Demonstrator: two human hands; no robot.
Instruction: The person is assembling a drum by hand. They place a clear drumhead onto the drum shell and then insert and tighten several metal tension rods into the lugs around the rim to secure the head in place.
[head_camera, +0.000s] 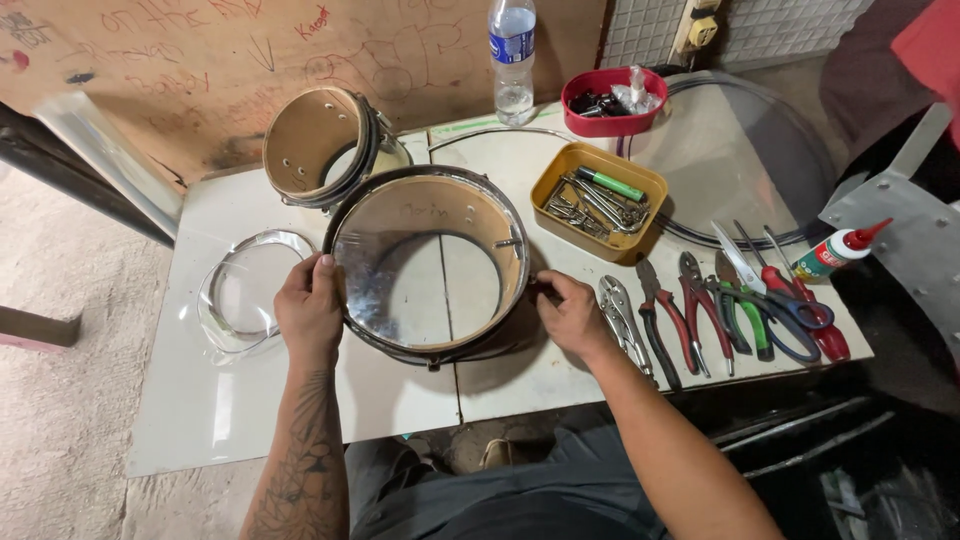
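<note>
A round drum shell (430, 265) with a wooden inner wall and a dark metal rim stands open-end up in the middle of the white table (250, 400), and both hands hold it by its sides. The left hand (310, 310) lies flat over the left rim, fingers curled on the edge; the right hand (570, 315) presses at the right side, fingertips pinched against the rim there. A second, smaller drum shell (315, 145) lies tilted just behind. A clear hoop (245, 295) lies left of the left hand. Right of the right hand lie pliers (655, 315), scissors (765, 290) and a yellow tray (598, 200) of metal parts
</note>
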